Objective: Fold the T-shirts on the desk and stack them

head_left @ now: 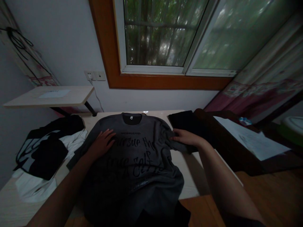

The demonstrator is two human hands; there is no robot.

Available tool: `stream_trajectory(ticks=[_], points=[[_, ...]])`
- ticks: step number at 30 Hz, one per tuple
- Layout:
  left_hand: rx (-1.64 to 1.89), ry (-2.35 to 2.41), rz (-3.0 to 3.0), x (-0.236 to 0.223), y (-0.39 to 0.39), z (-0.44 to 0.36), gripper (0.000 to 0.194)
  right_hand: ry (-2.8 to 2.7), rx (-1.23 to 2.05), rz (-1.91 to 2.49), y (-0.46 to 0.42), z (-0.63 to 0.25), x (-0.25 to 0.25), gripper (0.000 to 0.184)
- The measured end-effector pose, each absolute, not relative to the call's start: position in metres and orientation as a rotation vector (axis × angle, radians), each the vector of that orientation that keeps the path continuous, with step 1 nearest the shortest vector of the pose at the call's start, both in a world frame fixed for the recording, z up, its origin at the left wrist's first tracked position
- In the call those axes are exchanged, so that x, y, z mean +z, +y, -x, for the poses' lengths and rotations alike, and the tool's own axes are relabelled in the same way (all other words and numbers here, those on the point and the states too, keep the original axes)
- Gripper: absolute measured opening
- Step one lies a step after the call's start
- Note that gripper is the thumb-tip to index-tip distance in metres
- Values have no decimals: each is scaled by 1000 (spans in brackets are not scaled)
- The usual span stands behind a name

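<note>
A dark grey long shirt (pixel 139 151) with black lettering lies face up on the light table (pixel 187 176), its neckline towards the window and its lower end hanging past the near edge. My left hand (pixel 104 142) rests flat on the chest at the left side, fingers stretched out and holding nothing. On the right, my right hand (pixel 186 137) touches the top of the sleeve near the shoulder, its fingers extended and slightly apart. The sleeve runs out to the right under this hand. Wrinkles show along the shirt's right side.
Black and white clothes (pixel 47 151) lie heaped at the left, below a small raised shelf (pixel 52 96). Dark folded cloth (pixel 183 121) lies at the back right. Beyond it, a white sheet (pixel 251 137) sits on a dark brown surface. A window (pixel 163 37) is ahead.
</note>
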State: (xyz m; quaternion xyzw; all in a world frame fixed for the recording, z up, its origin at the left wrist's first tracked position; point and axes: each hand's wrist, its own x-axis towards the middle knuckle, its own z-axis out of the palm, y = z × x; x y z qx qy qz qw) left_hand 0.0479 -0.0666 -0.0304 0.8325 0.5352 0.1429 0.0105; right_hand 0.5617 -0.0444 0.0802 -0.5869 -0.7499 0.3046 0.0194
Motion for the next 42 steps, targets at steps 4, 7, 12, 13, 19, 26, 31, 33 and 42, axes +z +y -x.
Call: stream_trajectory(ticks=[4, 7, 12, 13, 19, 26, 31, 33, 42], points=[[418, 1649, -2601, -26, -65, -46, 48, -2129, 660, 1981, -41, -573, 93, 33], [426, 1659, -2598, -25, -66, -47, 47, -2000, 169, 2271, -41, -576, 107, 30], [416, 1667, -2605, -28, -65, -47, 47, -1935, -338, 2304, -48, -564, 131, 34], [415, 1668, -2607, -29, -65, -47, 47, -1934, -376, 2283, -48, -562, 134, 34], [420, 1677, -2600, -28, -66, -47, 47, -1818, -238, 2421, -40, -580, 137, 46], [439, 1680, -2593, -28, -66, -49, 48, -1880, 4, 2549, -35, -613, 123, 46], [442, 1681, -2596, -27, -67, -50, 48, -1971, 183, 2509, -28, -616, 98, 32], [439, 1688, -2591, -26, -67, -51, 48, -2040, 326, 2498, -24, -617, 87, 29], [447, 1684, -2579, -24, -69, -52, 48, -2198, 660, 2447, -17, -622, 76, 16]])
